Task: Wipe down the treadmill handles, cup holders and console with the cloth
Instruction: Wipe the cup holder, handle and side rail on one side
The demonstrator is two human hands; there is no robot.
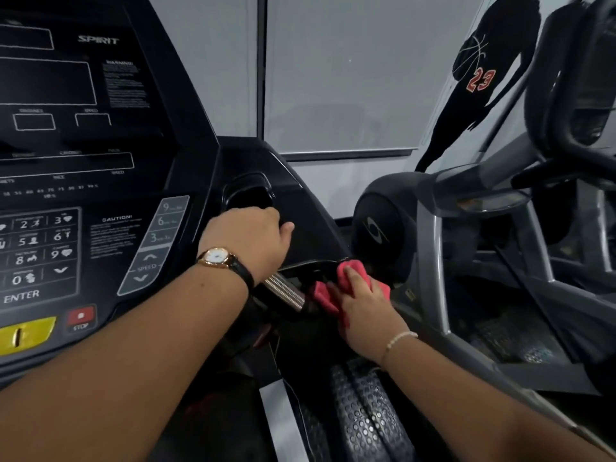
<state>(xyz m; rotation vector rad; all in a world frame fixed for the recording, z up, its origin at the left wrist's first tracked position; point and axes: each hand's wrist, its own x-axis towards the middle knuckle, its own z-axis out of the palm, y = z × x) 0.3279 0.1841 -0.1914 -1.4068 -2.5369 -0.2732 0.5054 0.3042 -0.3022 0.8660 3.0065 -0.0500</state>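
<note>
The black treadmill console (66, 135) fills the left, with a keypad and a red stop button. A cup holder (248, 191) is sunk into the console's right wing. My left hand (248, 236), watch on the wrist, rests curled on the wing just below the cup holder, holding nothing that I can see. Lower right, my right hand (361, 305) presses a pink cloth (346, 281) around the black right handle (306, 266), beside its silver pulse sensor (285, 291).
A second grey exercise machine (500, 211) stands close on the right. The treadmill's studded side rail (363, 415) runs below my right arm. A yellow safety key tab (23, 335) sits at the console's lower left. A grey wall with a black player silhouette (480, 78) lies ahead.
</note>
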